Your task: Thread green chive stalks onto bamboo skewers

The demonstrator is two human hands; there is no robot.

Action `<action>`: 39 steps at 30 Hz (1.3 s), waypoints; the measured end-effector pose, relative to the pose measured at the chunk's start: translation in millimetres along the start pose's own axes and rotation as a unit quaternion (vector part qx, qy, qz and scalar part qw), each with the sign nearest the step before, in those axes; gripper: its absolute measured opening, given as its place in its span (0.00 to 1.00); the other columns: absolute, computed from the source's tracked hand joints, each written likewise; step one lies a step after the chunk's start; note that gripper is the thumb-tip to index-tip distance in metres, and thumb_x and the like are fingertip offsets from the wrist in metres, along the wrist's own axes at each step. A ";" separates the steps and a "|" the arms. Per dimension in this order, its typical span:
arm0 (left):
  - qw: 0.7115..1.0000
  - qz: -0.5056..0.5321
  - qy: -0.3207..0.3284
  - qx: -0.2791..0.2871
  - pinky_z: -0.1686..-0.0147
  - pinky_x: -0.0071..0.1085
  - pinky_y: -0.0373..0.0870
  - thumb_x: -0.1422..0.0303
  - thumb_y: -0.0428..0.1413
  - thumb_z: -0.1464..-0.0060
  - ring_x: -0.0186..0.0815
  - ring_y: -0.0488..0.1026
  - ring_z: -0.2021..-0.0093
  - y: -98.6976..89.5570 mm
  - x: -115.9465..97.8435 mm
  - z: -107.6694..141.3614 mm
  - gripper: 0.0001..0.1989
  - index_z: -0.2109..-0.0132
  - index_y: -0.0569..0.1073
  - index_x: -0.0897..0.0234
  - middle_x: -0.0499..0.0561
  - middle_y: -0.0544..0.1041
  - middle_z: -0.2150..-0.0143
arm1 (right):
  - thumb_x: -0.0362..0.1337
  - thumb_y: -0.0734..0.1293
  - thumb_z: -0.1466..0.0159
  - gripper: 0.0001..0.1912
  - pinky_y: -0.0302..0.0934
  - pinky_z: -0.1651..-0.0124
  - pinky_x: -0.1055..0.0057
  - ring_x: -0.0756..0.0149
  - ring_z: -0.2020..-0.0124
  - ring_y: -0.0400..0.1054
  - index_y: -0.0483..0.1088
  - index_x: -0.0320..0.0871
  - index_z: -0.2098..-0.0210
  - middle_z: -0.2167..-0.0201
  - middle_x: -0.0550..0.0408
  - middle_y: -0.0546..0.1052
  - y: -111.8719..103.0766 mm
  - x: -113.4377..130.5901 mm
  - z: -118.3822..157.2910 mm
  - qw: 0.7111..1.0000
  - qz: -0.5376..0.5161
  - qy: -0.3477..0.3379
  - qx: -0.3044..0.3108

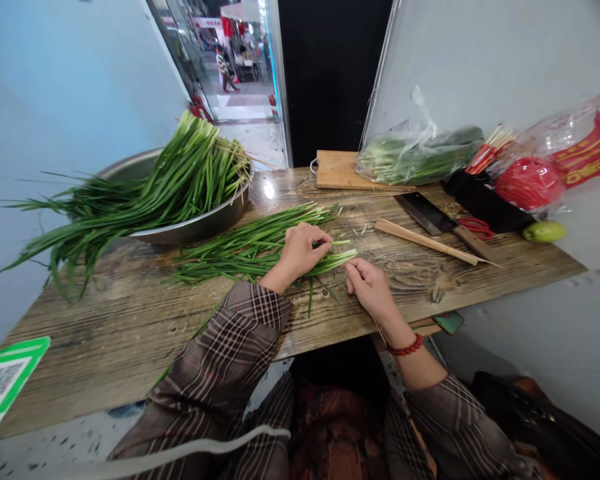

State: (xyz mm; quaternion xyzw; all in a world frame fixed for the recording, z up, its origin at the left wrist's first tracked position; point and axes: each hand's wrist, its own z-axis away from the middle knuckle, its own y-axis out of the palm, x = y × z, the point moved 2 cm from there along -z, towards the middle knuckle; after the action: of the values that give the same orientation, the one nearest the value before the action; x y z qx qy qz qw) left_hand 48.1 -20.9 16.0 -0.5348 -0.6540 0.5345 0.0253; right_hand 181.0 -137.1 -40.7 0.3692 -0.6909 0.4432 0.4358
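Green chives (230, 250) lie in a loose pile on the wooden table (145, 320), their pale ends toward the right. My left hand (304, 250) rests closed over the pile and grips some chives. Beside those pale ends, my right hand (367, 283) is closed in a pinch, with a thin stick hanging below it toward the table edge. A bundle of thin wooden sticks (423, 240) lies to the right of my hands. Small cut bits are scattered between the chives and the bundle.
At the left, a metal basin (195, 232) overflows with more chives. A cutting board (337, 170), bagged greens (425, 153), a cleaver (423, 212), red scissors (477, 228), a red bundle (530, 181) and a green fruit (544, 231) lie at the back right. A QR sign (13, 383) is front left.
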 end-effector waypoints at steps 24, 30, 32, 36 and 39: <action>0.994 0.094 0.041 0.049 0.52 0.35 0.67 0.71 0.53 0.45 0.36 0.73 0.59 -5.9 0.3 -1.9 0.09 0.63 0.79 0.63 0.51 0.80 0.63 | 0.43 0.58 0.33 0.14 0.54 0.74 0.75 0.72 0.82 0.59 0.70 0.42 0.65 0.85 0.63 0.66 -1.2 -1.7 -1.4 1.000 -0.023 0.003 -0.016; 0.992 0.114 -0.005 -0.046 0.54 0.32 0.70 0.77 0.52 0.50 0.34 0.73 0.58 -12.2 21.8 -6.4 0.13 0.57 0.76 0.66 0.53 0.77 0.59 | 0.44 0.59 0.34 0.14 0.53 0.75 0.75 0.72 0.82 0.58 0.71 0.42 0.64 0.85 0.63 0.66 -0.9 -3.6 0.6 0.999 -0.031 0.013 -0.011; 0.996 0.058 0.001 -0.073 0.50 0.34 0.69 0.80 0.51 0.52 0.36 0.72 0.54 -17.9 31.0 -7.6 0.16 0.58 0.76 0.65 0.53 0.76 0.56 | 0.44 0.59 0.34 0.14 0.53 0.75 0.75 0.73 0.82 0.58 0.71 0.42 0.63 0.85 0.63 0.66 -1.2 -4.4 1.8 0.999 -0.030 0.018 -0.009; 0.986 0.011 -0.040 -0.164 0.51 0.35 0.69 0.80 0.50 0.52 0.36 0.71 0.54 -42.8 48.2 -9.3 0.17 0.57 0.76 0.65 0.53 0.75 0.56 | 0.44 0.59 0.34 0.14 0.53 0.75 0.75 0.73 0.82 0.58 0.71 0.41 0.62 0.85 0.63 0.66 -1.6 -4.5 3.1 0.999 -0.027 0.021 -0.008; 0.974 0.074 -0.047 -0.211 0.56 0.31 0.72 0.79 0.50 0.50 0.32 0.73 0.60 -53.8 47.6 -10.9 0.20 0.50 0.72 0.64 0.53 0.73 0.53 | 0.44 0.59 0.34 0.14 0.52 0.75 0.75 0.73 0.83 0.57 0.70 0.41 0.63 0.85 0.64 0.66 -1.3 -4.1 2.8 0.999 -0.027 0.022 -0.005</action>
State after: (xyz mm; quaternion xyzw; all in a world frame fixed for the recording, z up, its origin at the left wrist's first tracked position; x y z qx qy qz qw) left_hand -1.8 28.7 34.1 -0.5494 -0.7109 0.4095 -0.1582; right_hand 182.8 -139.7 -44.8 0.3752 -0.6732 0.4359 0.4648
